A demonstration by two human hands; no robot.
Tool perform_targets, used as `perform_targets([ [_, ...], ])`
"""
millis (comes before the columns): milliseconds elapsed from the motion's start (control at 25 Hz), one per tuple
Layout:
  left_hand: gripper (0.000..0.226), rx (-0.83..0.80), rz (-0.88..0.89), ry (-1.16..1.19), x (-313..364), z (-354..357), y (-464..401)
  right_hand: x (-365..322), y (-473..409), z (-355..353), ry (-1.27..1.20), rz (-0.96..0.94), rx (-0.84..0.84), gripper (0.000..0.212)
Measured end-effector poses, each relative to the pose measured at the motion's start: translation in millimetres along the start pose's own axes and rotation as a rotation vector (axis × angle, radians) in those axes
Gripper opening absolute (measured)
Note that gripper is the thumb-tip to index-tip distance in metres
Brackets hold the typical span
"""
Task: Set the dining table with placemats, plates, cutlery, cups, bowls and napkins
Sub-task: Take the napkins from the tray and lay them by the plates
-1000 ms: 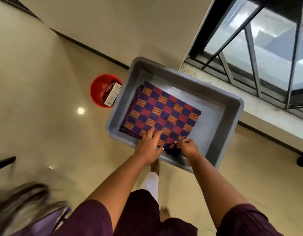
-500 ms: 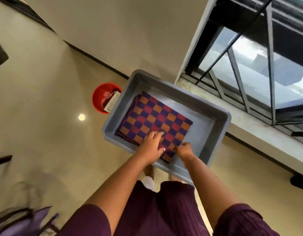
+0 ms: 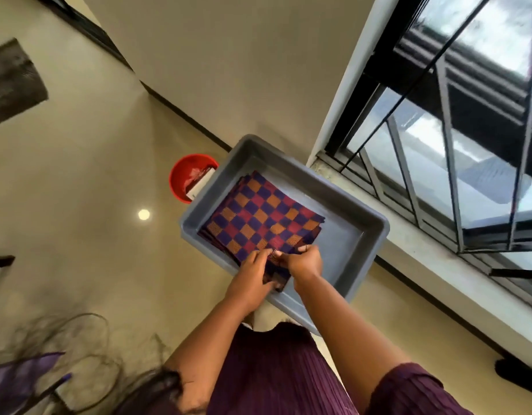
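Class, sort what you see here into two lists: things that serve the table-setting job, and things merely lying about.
Part of the job:
- checkered placemats, stacked in the tub
- grey tub that holds them
- left hand and right hand, both gripping the stack's near corner

Just lying about:
- red bucket on the floor, with a box inside
- window

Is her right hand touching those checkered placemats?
Touching. The head view shows the right hand pinching the near edge of the checkered placemats.
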State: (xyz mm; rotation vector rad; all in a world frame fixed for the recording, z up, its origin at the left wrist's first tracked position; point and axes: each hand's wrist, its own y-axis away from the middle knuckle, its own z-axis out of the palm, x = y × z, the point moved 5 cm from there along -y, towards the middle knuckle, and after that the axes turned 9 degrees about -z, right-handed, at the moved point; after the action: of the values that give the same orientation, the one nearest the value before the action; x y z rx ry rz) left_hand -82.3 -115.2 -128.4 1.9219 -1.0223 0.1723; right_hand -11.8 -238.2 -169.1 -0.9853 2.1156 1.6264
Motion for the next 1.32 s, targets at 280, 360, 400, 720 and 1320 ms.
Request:
perform_targets([
  [280,0.043,0.442,0.136,-0.110,83,-94,80,-122,112,-35,0.076,-0.499,-0.277,0.045],
  [360,0.035,0.517,0.257,-0.141,96,-108,102,-141,133,-46,0.175,-0.643,-0.348,0.029],
  [400,0.032,0.531,0.320,-0.164,102,-112,112,-148,142,-53,0.211,-0.705,-0.359,0.018],
  [720,0.021,0.385,0.518,-0.158,119,-120,153,-166,167,-115,1.134,-1.176,-0.073,0.025],
  [1320,0.078,-0.004,0.252,-0.637,147,-97,170,-184,176,-172,0.864,-1.374,0.052,0.019],
])
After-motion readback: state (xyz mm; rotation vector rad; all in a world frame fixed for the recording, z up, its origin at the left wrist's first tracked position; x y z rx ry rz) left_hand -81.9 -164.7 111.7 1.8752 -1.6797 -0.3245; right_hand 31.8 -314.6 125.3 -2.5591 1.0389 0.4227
